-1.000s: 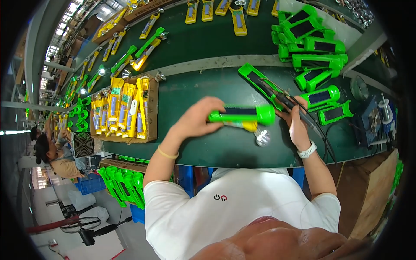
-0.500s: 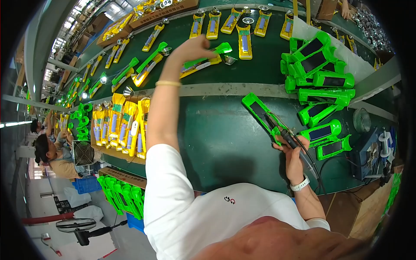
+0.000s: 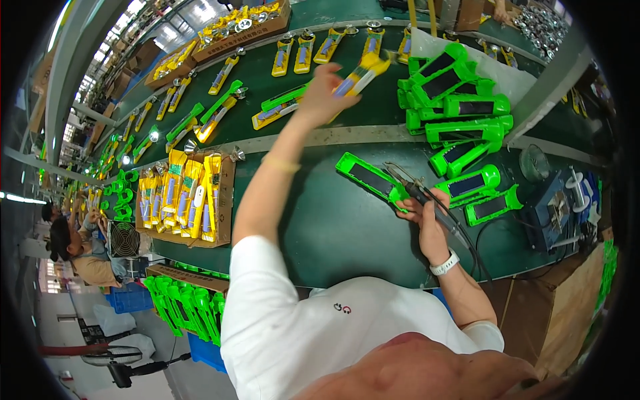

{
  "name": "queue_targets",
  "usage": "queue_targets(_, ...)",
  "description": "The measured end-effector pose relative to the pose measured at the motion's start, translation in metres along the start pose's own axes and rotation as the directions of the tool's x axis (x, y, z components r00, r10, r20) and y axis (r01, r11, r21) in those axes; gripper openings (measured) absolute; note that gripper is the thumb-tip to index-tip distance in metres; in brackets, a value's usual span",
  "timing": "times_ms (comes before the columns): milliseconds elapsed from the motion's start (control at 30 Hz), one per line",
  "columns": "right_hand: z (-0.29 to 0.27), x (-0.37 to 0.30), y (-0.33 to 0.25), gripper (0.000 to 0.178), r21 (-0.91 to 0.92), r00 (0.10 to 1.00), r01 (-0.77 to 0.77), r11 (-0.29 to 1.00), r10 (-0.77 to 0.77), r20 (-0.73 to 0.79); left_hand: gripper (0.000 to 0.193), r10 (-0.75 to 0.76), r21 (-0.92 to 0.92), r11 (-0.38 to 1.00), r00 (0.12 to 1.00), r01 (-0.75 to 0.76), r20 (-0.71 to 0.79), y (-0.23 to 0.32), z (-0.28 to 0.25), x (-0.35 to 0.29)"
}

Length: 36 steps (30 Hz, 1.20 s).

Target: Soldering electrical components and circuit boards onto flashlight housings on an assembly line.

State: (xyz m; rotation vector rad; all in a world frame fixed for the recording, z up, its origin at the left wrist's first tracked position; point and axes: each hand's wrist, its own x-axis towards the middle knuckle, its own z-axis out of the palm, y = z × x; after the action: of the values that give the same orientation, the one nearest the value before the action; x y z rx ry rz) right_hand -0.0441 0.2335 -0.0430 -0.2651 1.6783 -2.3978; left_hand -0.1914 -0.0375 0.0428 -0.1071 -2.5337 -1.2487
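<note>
Above the far part of the bench my left hand [image 3: 323, 101] has its fingers closed round a yellow lamp housing [image 3: 363, 75], which carries a blue cylindrical cell and is tilted up to the right. My right hand [image 3: 428, 217] grips a soldering iron [image 3: 418, 193] with a dark handle and trailing cable. A green housing [image 3: 368, 179] with a dark panel sits at its fingertips, pinched or touched; the exact contact is partly hidden. Beside my left wrist lies another yellow housing [image 3: 272, 117] with a green cover [image 3: 280, 98] over it.
Green housings [image 3: 460, 127] are piled on the right. A cardboard box [image 3: 223, 213] of yellow housings stands at the left. At the right are a soldering station [image 3: 543, 217], a solder spool [image 3: 579, 190] and a post [image 3: 553, 93]. Yellow housings [image 3: 303, 53] line the far bench.
My left hand has moved right and now carries a yellow housing off the far bench. The view has shifted; my right hand still holds the iron by the green housing.
</note>
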Motion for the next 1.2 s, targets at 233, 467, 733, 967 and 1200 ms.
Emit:
queue_targets(233,-0.007,0.002,0.007,0.035,0.1,0.99,-0.134,0.986,0.138,-0.029,0.046,0.362,0.041,0.88,0.722,-0.474,0.59,0.023,-0.038,-0.172)
queue_targets(467,-0.009,-0.008,-0.019,0.032,-0.002,0.955,0.074,0.997,-0.071,-0.289,0.04,0.172,0.141,0.971,0.972,-0.196,0.162,-0.019,-0.041,-0.219)
queue_targets(733,-0.027,-0.042,-0.032,0.015,0.149,0.895,0.365,0.919,-0.303,-0.327,0.059,0.405,0.336,0.786,0.843,-0.519,0.355,0.014,-0.021,-0.233)
queue_targets(967,-0.008,-0.063,-0.013,0.022,0.147,0.971,0.133,0.98,-0.098,-0.219,0.022,0.575,-0.035,0.813,0.79,-0.582,0.213,0.027,0.019,-0.231)
queue_targets(1200,-0.009,-0.06,-0.019,0.025,0.041,0.981,0.074,0.996,-0.065,-0.182,0.013,0.398,-0.059,0.917,0.897,-0.394,0.192,0.032,0.024,-0.227)
